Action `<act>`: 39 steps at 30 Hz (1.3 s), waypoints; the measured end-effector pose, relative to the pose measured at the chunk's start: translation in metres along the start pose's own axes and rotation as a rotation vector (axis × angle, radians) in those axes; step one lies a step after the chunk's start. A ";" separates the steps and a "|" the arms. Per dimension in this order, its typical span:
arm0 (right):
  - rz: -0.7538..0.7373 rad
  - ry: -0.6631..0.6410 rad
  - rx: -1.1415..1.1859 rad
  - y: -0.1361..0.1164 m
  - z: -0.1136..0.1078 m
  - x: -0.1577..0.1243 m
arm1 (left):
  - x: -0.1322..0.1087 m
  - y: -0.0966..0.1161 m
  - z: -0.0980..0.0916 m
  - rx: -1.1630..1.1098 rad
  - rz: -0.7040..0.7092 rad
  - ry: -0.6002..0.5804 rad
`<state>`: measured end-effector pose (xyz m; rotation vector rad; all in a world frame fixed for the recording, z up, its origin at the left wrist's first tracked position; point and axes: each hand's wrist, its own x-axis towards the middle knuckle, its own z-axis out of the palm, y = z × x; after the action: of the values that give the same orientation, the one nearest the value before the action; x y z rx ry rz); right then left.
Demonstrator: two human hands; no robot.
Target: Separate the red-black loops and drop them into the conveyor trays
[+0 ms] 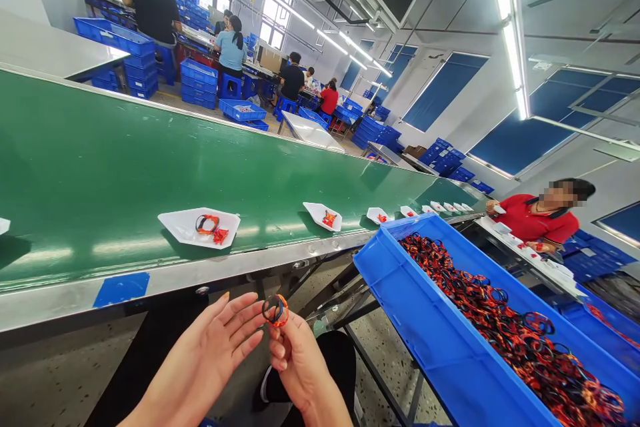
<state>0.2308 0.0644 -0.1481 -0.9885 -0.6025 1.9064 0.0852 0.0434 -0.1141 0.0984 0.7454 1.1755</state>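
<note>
My right hand [295, 363] pinches a small black-and-orange rubber loop [275, 310] between thumb and forefinger, holding it in the air just beside the open, spread fingers of my left hand [210, 350]. So light a pinch on so springy a loop carries a risk: a slip could drop it through the gap toward the speckled concrete floor [390, 380]. Reaching carelessly could also knock a knuckle on the steel edge [150, 287] of the green conveyor belt [150, 160] ahead. Room stays open above my lap, bounded on the right by a long blue plastic crate [425, 353] heaped with loops. A white angular tray [180, 227] rides the belt beyond.
</note>
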 end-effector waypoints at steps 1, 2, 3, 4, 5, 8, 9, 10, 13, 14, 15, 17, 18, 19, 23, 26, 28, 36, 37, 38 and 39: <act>0.004 -0.001 -0.004 0.000 0.000 0.001 | 0.000 0.000 -0.001 -0.001 -0.002 -0.001; 0.008 -0.002 -0.006 0.001 0.000 0.001 | 0.000 -0.001 -0.001 -0.001 -0.006 0.002; 0.013 -0.002 -0.008 0.001 0.000 0.001 | 0.000 -0.001 -0.001 0.001 -0.010 0.007; 0.018 -0.003 -0.007 0.002 0.000 0.002 | 0.000 0.000 -0.001 0.003 -0.013 0.014; 0.022 -0.004 -0.002 0.002 0.000 0.002 | 0.000 0.000 0.000 0.006 -0.017 0.021; 0.026 -0.009 0.010 0.003 0.001 0.003 | -0.002 0.001 0.002 0.014 -0.017 0.036; 0.026 -0.008 0.010 0.003 0.001 0.003 | -0.003 0.002 0.003 0.017 -0.018 0.039; 0.026 -0.006 0.007 0.003 0.001 0.004 | -0.004 0.002 0.004 0.021 -0.018 0.042; 0.017 0.001 -0.028 0.002 0.001 0.004 | -0.007 0.001 0.006 0.059 -0.011 0.066; 0.001 -0.003 -0.051 0.002 0.001 0.003 | -0.008 0.000 0.006 0.087 -0.006 0.072; -0.019 -0.010 -0.077 0.001 0.002 0.002 | -0.009 0.000 0.006 0.120 0.000 0.075; -0.061 -0.025 -0.122 -0.002 0.005 -0.002 | -0.008 -0.002 0.005 0.177 0.016 0.064; -0.080 -0.032 -0.130 -0.004 0.008 -0.005 | -0.006 -0.002 0.003 0.193 0.024 0.059; -0.095 -0.041 -0.123 -0.007 0.010 -0.009 | -0.004 -0.003 0.001 0.199 0.028 0.060; -0.120 -0.127 -0.031 -0.015 0.023 -0.024 | 0.007 -0.007 -0.006 0.148 -0.012 0.048; -0.110 -0.185 0.008 -0.018 0.029 -0.032 | 0.013 -0.011 -0.010 0.088 -0.070 -0.043; -0.105 -0.198 0.021 -0.018 0.031 -0.034 | 0.015 -0.014 -0.013 0.059 -0.092 -0.086; -0.095 -0.210 0.014 -0.019 0.039 -0.034 | 0.016 -0.020 -0.014 0.078 -0.096 -0.173; -0.094 -0.219 0.000 -0.019 0.041 -0.035 | 0.016 -0.021 -0.013 0.087 -0.101 -0.197; -0.092 -0.221 -0.016 -0.018 0.042 -0.035 | 0.015 -0.022 -0.011 0.095 -0.105 -0.220; -0.092 -0.215 -0.036 -0.018 0.043 -0.035 | 0.014 -0.022 -0.010 0.103 -0.108 -0.237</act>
<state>0.2141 0.0421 -0.0974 -0.7698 -0.7957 1.9393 0.0995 0.0436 -0.1387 0.2758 0.5937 1.0023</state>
